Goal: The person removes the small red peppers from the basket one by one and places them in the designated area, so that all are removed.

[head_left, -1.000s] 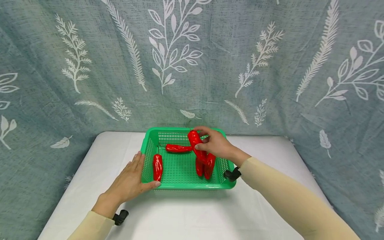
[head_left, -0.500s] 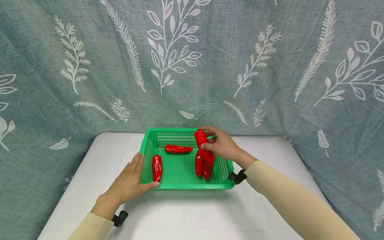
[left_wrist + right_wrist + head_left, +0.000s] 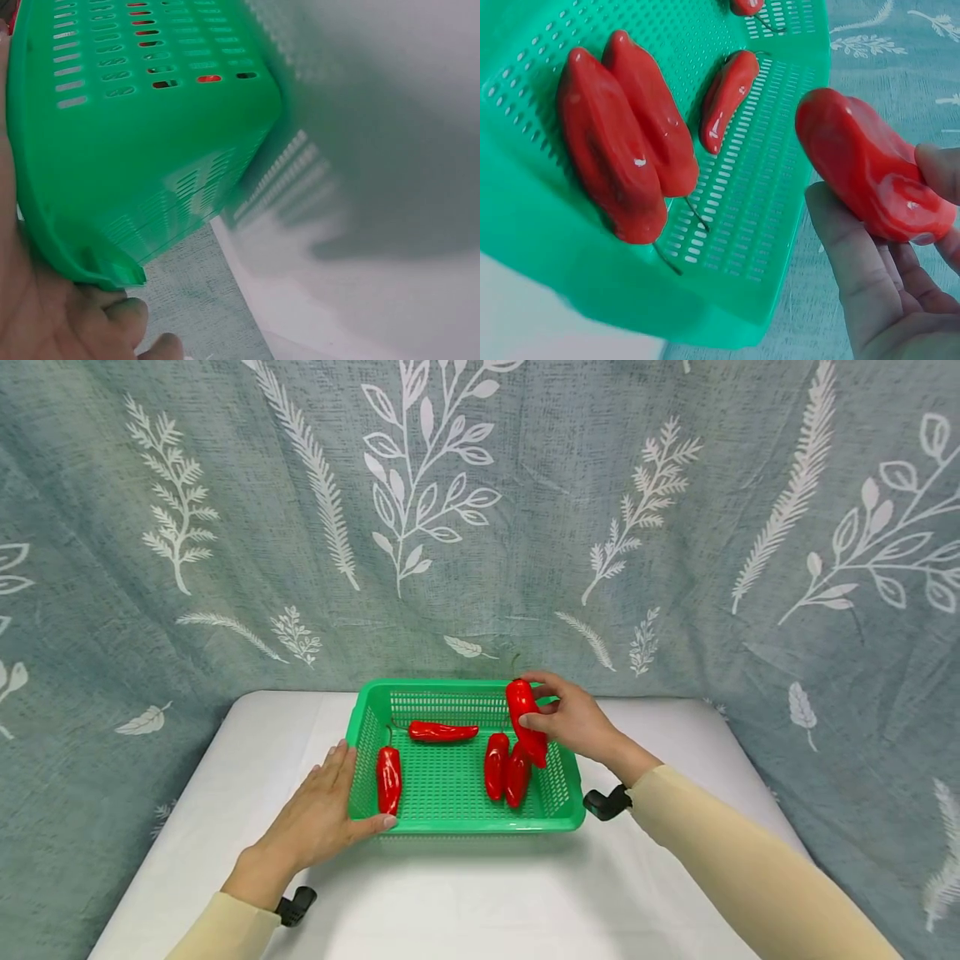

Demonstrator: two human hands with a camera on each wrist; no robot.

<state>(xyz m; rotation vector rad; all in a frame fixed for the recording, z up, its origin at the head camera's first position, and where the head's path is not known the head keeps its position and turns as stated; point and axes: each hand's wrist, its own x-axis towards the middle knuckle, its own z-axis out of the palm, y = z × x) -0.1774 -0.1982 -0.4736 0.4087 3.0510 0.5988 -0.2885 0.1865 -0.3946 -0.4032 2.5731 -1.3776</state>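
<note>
My right hand pinches a glossy red chili pepper between thumb and fingers, above the back right of a green plastic basket. Its stem points up and away, while its tip hangs toward me. Below it, two red peppers lie side by side on the right of the basket floor. Another pepper lies crosswise near the back wall, and one more pepper lies lengthwise by the left wall. With fingers extended along the left rim, my left hand rests on the basket, its thumb on the front left corner.
The basket stands on a white-covered table, near its back edge. Behind it hangs a grey-green curtain with white leaf patterns. White cloth extends in front of the basket and to both sides.
My right hand has carried the pepper rightward, from the basket's middle toward its back right. The two right-hand peppers beneath are now less covered. My left hand stays on the rim.
</note>
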